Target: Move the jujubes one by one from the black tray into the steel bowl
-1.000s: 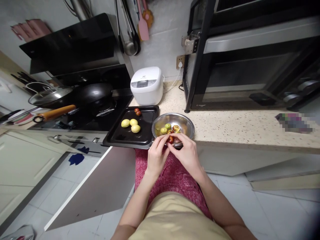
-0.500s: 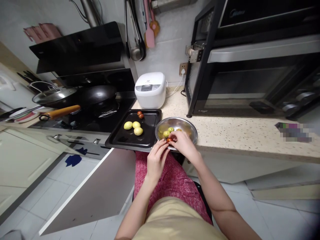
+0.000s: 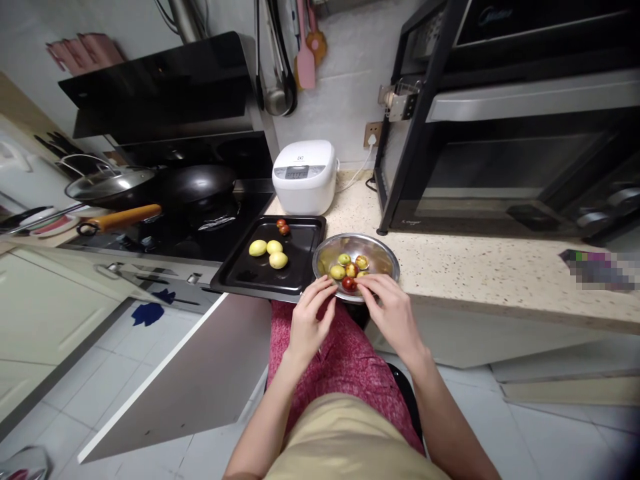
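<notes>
From here I see the person seated close to the counter, both bare hands at the near edge of a shiny steel bowl (image 3: 387, 253). Inside it lie several small fruits, some yellow-green (image 3: 338, 272), some mottled red and yellow (image 3: 361, 262), with a glossy dark red fruit (image 3: 349, 284) nearest the person, between the two sets of fingertips. The left hand (image 3: 311, 319) is at the bowl's near left rim, its fingers bent forward and its thumb parted from them, with nothing visible between. The right hand (image 3: 391, 313) reaches over the near right rim, its fingertips right beside the dark red fruit; I cannot tell whether they pinch it or merely come up close. Just left of the bowl, a black baking tray (image 3: 250, 277) bears three yellow fruits (image 3: 279, 261) grouped near its middle and two smaller dark red ones (image 3: 284, 230) together toward the back. Behind the tray stands a white rice cooker (image 3: 305, 183), with a dark wok (image 3: 200, 181) on the stove to its left and a large black oven (image 3: 490, 167) to its right.
</notes>
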